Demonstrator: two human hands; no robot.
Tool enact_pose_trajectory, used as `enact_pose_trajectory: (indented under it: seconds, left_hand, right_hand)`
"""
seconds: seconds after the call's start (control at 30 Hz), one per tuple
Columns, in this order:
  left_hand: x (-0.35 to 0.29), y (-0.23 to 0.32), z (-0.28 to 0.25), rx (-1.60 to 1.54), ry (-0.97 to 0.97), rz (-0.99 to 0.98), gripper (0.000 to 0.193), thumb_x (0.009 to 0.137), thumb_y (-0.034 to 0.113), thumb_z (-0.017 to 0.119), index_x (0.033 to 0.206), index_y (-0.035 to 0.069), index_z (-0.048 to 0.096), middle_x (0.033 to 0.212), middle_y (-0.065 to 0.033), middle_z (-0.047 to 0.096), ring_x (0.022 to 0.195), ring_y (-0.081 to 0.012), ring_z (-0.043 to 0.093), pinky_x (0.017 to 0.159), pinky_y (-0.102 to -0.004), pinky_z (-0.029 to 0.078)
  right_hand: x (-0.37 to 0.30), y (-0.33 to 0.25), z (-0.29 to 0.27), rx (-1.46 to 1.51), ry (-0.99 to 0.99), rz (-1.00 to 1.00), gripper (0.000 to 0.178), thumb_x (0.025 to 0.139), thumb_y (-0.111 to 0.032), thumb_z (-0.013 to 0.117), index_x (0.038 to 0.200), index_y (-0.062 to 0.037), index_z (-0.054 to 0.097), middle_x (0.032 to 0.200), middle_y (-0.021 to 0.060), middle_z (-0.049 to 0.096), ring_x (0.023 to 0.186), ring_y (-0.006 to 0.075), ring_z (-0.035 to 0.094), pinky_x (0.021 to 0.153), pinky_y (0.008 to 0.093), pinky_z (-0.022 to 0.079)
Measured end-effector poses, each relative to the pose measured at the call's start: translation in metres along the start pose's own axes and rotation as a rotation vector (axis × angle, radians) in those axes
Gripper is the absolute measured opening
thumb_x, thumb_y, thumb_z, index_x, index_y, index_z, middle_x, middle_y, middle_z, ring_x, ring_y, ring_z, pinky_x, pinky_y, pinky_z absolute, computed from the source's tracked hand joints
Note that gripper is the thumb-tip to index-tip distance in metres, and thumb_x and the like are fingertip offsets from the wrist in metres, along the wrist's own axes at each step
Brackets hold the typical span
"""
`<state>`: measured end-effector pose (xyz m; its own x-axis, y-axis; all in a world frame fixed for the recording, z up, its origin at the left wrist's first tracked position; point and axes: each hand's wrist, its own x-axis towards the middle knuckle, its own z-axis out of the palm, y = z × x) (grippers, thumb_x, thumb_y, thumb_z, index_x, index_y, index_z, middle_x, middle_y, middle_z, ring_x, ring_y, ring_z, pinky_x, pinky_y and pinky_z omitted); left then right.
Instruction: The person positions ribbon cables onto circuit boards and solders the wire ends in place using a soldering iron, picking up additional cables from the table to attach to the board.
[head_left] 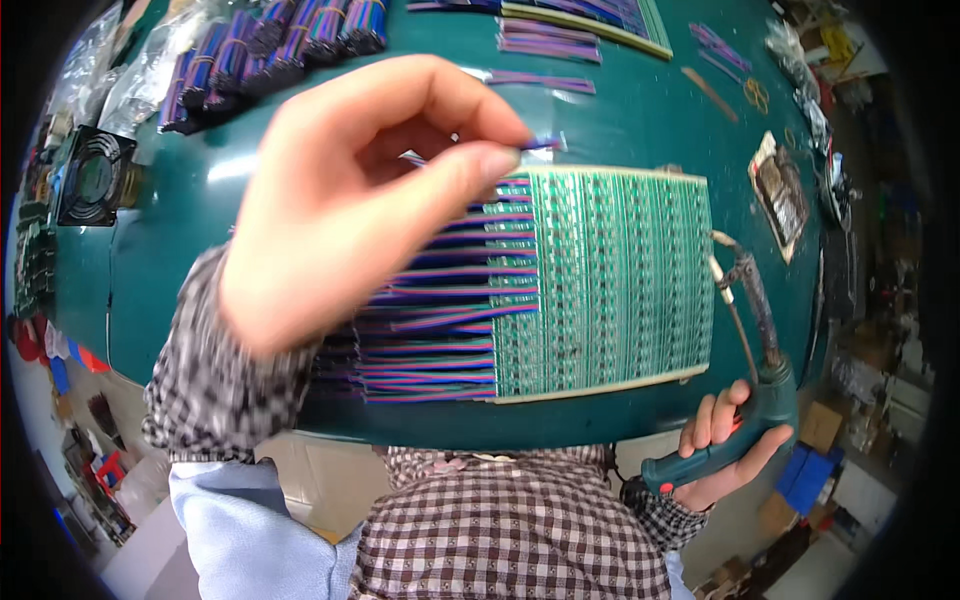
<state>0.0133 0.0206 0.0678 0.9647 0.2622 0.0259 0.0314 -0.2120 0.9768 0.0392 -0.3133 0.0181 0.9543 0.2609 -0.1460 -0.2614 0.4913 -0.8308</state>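
Circuit panel [620,275] — between left hand [325,205], pinching wire [544,145], and right hand [738,474] — wrapped round soldering gun [774,402].

A brown-and-white checked smock [510,530] covers the torso, its dark-checked left sleeve [230,385] (blurred here) loose and bunched; pale blue fleecy cloth [235,530] shows beside it.

Flat blue, red and purple ribbon wires [430,377] overlapping a pale-edged, rectangular green circuit-board panel [620,290]

The panel is lying flat toward three o'clock. The wires are extending toward nine o'clock, upper ones reaching farther across it. A blurred blue-purple wire end [543,146] is being held near the panel's twelve o'clock edge. A teal, pistol-shaped soldering gun [775,400] is tilting at four o'clock, its tip pointing toward eleven.
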Motion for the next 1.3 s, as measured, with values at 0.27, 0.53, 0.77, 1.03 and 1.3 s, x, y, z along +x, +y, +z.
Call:
enact_pose_trajectory:
  seconds: [0.27,0.53,0.77,1.03,1.3]
  left_hand:
    - [-0.064,-0.017,0.044,0.732,-0.161,0.517,0.028,0.067,-0.003,0.065,0.094,-0.002,0.066,0.081,-0.0097,0.06,0.069,-0.0224,0.06,0.06,-0.0281,0.049]
    - [-0.071,-0.045,0.057,0.962,-0.085,0.717,0.038,0.062,0.006,0.064,0.098,-0.005,0.062,0.09,-0.0125,0.058,0.075,-0.0228,0.06,0.06,-0.0271,0.051]
    - [-0.067,-0.053,0.058,0.951,-0.01,0.733,0.034,0.058,0.005,0.065,0.091,-0.006,0.065,0.088,-0.0126,0.059,0.07,-0.021,0.06,0.056,-0.0259,0.051]
    - [-0.066,-0.057,0.061,0.883,0.041,0.725,0.031,0.056,0.001,0.066,0.086,-0.006,0.066,0.085,-0.0117,0.058,0.069,-0.0201,0.059,0.057,-0.0261,0.05]
    - [-0.067,-0.057,0.06,0.893,0.053,0.714,0.029,0.056,0.001,0.066,0.084,-0.006,0.065,0.084,-0.0114,0.057,0.067,-0.0194,0.058,0.055,-0.0255,0.049]
  right_hand:
    - [-0.021,0.005,0.001,-0.14,0.008,-0.044,0.074,0.087,-0.063,0.043,0.111,0.0074,0.042,0.069,0.0063,0.046,0.055,0.0167,0.049,0.04,0.0295,0.053]
    - [-0.05,0.014,-0.001,-0.187,0.003,-0.071,0.082,0.086,-0.065,0.041,0.119,0.0103,0.039,0.093,0.0171,0.06,0.087,0.0309,0.064,0.066,0.0343,0.06]
    - [-0.07,0.007,-0.002,-0.408,-0.059,0.108,0.083,0.081,-0.062,0.055,0.12,0.0086,0.038,0.093,0.0143,0.055,0.093,0.0286,0.059,0.069,0.0394,0.06]
    - [-0.078,0.004,-0.004,-0.394,-0.11,0.222,0.084,0.08,-0.058,0.06,0.125,0.0093,0.035,0.092,0.0151,0.054,0.092,0.0287,0.058,0.074,0.0416,0.059]
    - [-0.079,0.008,-0.001,-0.514,-0.174,0.116,0.079,0.081,-0.052,0.063,0.121,0.0109,0.035,0.088,0.0144,0.054,0.081,0.027,0.06,0.076,0.04,0.057]
